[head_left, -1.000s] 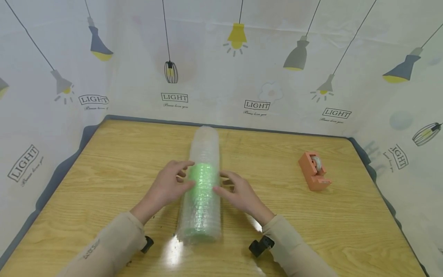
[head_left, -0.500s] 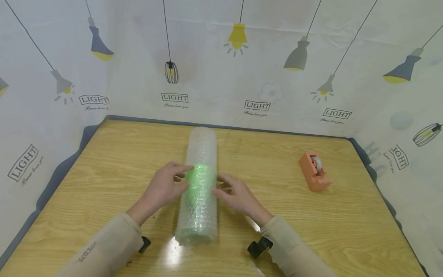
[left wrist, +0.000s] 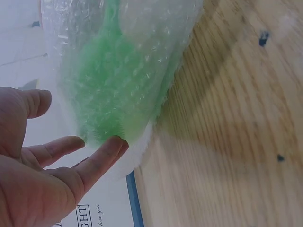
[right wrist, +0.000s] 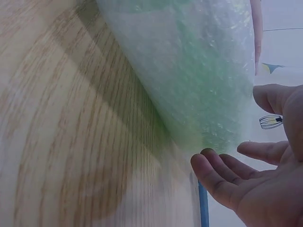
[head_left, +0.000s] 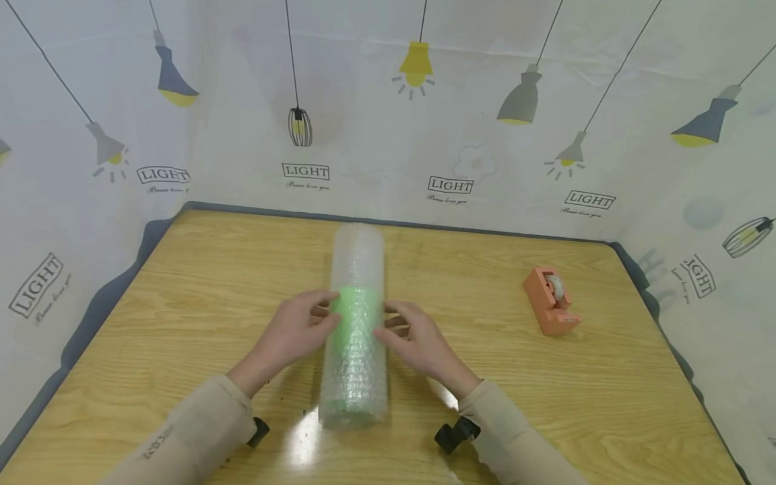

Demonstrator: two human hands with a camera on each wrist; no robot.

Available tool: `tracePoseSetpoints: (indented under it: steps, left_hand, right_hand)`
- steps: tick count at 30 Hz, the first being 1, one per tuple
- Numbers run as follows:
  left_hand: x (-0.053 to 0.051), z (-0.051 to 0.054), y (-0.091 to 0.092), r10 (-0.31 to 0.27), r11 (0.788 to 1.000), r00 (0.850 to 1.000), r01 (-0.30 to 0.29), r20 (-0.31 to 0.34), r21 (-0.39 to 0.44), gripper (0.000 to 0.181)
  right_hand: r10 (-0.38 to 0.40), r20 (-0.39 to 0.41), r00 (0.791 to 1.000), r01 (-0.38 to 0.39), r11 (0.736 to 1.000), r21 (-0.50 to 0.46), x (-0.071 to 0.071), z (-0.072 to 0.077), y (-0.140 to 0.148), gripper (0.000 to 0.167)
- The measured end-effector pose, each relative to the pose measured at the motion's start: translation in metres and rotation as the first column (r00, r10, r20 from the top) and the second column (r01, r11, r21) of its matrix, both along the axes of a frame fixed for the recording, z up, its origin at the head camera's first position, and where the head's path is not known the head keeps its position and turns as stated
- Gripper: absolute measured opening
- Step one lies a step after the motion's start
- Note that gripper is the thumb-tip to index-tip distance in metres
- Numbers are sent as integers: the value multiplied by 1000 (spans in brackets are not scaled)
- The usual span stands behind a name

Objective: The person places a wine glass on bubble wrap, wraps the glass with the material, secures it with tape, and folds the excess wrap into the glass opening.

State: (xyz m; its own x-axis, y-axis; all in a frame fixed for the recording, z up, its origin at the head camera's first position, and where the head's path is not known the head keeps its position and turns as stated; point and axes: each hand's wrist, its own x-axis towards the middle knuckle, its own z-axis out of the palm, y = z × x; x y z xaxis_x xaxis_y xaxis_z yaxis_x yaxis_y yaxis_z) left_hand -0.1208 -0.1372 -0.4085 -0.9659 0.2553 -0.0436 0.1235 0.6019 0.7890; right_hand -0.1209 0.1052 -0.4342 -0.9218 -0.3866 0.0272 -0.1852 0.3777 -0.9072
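Note:
A long roll of clear bubble wrap (head_left: 358, 263) lies lengthwise on the table between the two hands. Through its layers shows a blurred bright green object (left wrist: 109, 80), broad at one end and narrow at the other in the left wrist view. My left hand (head_left: 303, 327) is at the roll's left side, thumb apart and fingertips at the wrap. On the opposite side, my right hand (head_left: 418, 340) has its fingertips beside the wrap, fingers loosely extended. Neither hand is wrapped round the roll. The roll's underside is hidden.
An orange tape dispenser (head_left: 548, 303) with a roll of tape stands on the wooden table (head_left: 485, 283) to the right. A white curtain (head_left: 364, 81) printed with lamps rises behind the table's far edge. Small dark specks mark the wood near the left forearm.
The roll rolls a little to the left, then back to the right, and the hands go with it. The tape dispenser stays in place.

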Motion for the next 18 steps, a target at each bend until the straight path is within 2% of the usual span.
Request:
tracePoseSetpoints:
  steps: [5,9,13,18]
  left_hand:
    - [-1,-1,7,-9,1000,1000,9,26,5,64]
    - [-1,-3,12,7,1000,998,-6,64,-5,74]
    - [-1,-3,17,24,999,996,-21,91,-39,77]
    - [-2,-1,22,48,992,993,-35,109,-122,87]
  right_hand:
    - [-21,-67,997,22,1000,7,1,2,2,52]
    - [-28,-98,995,29,1000,4,2,3,3,51]
    - [-25,-128,991,24,1000,-3,2,3,3,51]
    - [-6,-177,984,4,1000,-10,2,4,4,49]
